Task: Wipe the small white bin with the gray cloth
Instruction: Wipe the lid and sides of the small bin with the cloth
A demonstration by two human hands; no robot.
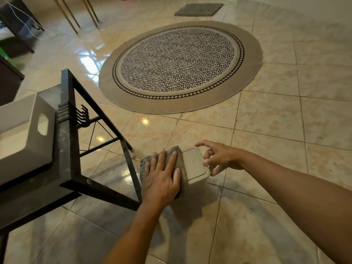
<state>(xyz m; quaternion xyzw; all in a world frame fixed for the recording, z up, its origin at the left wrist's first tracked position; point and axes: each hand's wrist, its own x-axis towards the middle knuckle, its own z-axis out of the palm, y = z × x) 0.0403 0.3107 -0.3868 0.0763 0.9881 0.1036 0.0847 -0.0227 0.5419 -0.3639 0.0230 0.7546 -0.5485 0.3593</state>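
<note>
Both forearms reach down to the small white bin [194,166] on the tiled floor [266,130]. My left hand [162,178] lies flat, fingers spread, pressing the gray cloth [179,159] against its lid (for wiping pressure, I'd judge); my right hand [219,159], fingers loosely open, steadies the far edge.

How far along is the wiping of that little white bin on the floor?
Under way. The left hand presses the gray cloth flat against the left side of the small white bin, while the right hand steadies its right edge with its fingers. The lid and right side show no cloth on them; whether they were wiped already cannot be told.
</note>
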